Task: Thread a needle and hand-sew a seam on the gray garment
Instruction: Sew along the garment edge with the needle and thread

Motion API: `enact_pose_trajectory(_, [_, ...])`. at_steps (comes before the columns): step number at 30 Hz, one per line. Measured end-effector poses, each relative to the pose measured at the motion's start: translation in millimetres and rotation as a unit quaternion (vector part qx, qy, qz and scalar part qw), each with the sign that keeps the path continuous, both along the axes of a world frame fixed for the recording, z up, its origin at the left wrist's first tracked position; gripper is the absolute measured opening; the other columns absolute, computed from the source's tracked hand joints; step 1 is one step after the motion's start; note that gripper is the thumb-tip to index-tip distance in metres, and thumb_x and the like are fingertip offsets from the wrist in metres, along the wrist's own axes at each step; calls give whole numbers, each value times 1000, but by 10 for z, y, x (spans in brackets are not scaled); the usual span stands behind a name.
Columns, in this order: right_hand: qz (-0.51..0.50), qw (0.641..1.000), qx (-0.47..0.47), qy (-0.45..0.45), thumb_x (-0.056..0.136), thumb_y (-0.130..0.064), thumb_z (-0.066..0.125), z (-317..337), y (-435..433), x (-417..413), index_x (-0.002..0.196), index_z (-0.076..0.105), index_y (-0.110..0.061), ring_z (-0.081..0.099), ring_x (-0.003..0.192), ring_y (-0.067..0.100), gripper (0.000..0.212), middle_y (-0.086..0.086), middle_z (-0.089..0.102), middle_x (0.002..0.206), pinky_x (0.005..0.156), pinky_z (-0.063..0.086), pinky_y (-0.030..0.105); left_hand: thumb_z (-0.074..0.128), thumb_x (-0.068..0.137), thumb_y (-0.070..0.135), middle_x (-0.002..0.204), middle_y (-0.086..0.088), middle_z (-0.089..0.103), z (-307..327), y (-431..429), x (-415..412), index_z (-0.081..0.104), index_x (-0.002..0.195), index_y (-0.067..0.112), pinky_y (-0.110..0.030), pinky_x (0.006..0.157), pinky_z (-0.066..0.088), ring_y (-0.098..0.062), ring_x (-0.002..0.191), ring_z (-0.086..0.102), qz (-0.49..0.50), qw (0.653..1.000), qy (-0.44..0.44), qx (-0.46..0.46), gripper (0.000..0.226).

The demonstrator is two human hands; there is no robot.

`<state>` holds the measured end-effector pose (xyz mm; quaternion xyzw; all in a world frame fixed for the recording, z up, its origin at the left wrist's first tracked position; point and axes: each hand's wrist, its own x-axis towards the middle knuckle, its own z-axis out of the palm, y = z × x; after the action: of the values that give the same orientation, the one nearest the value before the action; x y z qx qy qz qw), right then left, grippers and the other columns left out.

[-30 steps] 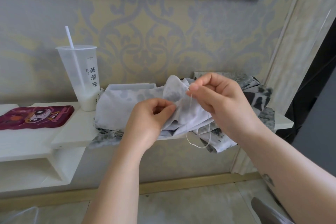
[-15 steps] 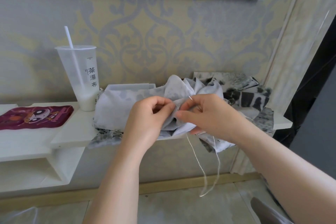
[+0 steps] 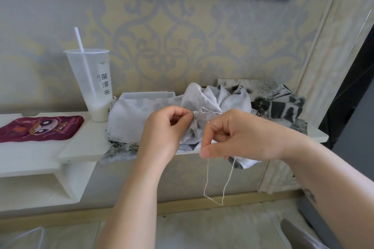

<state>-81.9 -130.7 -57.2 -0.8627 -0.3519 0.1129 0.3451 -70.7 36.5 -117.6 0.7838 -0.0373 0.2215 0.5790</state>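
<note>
The gray garment (image 3: pixel 129 119) lies bunched on the white shelf (image 3: pixel 85 143), with a folded edge lifted at its middle. My left hand (image 3: pixel 164 133) pinches that edge between thumb and fingertips. My right hand (image 3: pixel 236 135) is just right of it, fingers curled, pinching the pale thread (image 3: pixel 214 184). A loop of the thread hangs down below the shelf from this hand. A thin strand runs up toward the pinched fabric edge. The needle is too small to make out with certainty.
A tall plastic cup (image 3: pixel 93 85) with a straw stands left of the garment. A maroon cartoon-print pad (image 3: pixel 38 127) lies at far left. A clear plastic box (image 3: pixel 145 95) sits behind the cloth. Darker patterned fabric (image 3: pixel 281 107) is heaped at the right, by the wall corner.
My right hand dropped from above the fabric to its edge, then pulled down and to the right. The hanging thread loop grew longer, then shortened slightly. My left hand kept its pinch.
</note>
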Motion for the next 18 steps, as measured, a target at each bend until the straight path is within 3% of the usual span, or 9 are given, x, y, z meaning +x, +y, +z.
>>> enact_pose_trajectory(2, [-25,998,-39,-36,79,-34,72,27,-20,-4,77,70,-21,25,43,7,13,-10,26,45,44,24,14,65,89,20,76,9,71,-3,-1,-5,69,81,21,-6,60,43,2,69,64,-3,1000,-3,-1,9])
enact_pose_trajectory(6, [-153,976,89,-130,74,-37,74,52,-71,85,81,65,-24,23,40,8,17,-10,26,43,42,21,17,64,89,19,76,10,71,8,17,-5,69,81,22,-6,61,43,1,71,64,-12,1000,-9,-2,9])
enact_pose_trajectory(8, [-188,965,85,-162,76,-36,74,32,-78,148,84,62,-26,25,37,8,18,-10,27,40,39,22,15,64,89,19,75,9,70,13,24,-12,68,79,23,-8,63,45,0,71,63,-17,1000,-14,8,11])
enact_pose_trajectory(12, [-190,968,46,-155,78,-38,72,-68,-90,252,75,63,-23,26,38,8,18,-9,27,38,39,25,14,65,88,19,76,12,69,31,35,-41,68,79,25,-7,64,44,3,70,60,-30,999,-27,24,11])
enact_pose_trajectory(14, [-197,967,79,-139,81,-34,71,-101,-133,300,69,62,-17,23,40,8,22,-9,24,41,43,27,13,65,88,20,77,12,69,41,40,-49,68,80,26,-6,65,43,3,71,61,-29,999,-29,31,11])
enact_pose_trajectory(18, [-226,957,146,-107,83,-27,70,-166,-206,400,71,64,-14,22,42,8,19,-10,24,40,57,31,25,65,89,21,76,12,69,30,30,-36,69,82,24,-5,63,42,5,70,60,-12,998,-26,55,8])
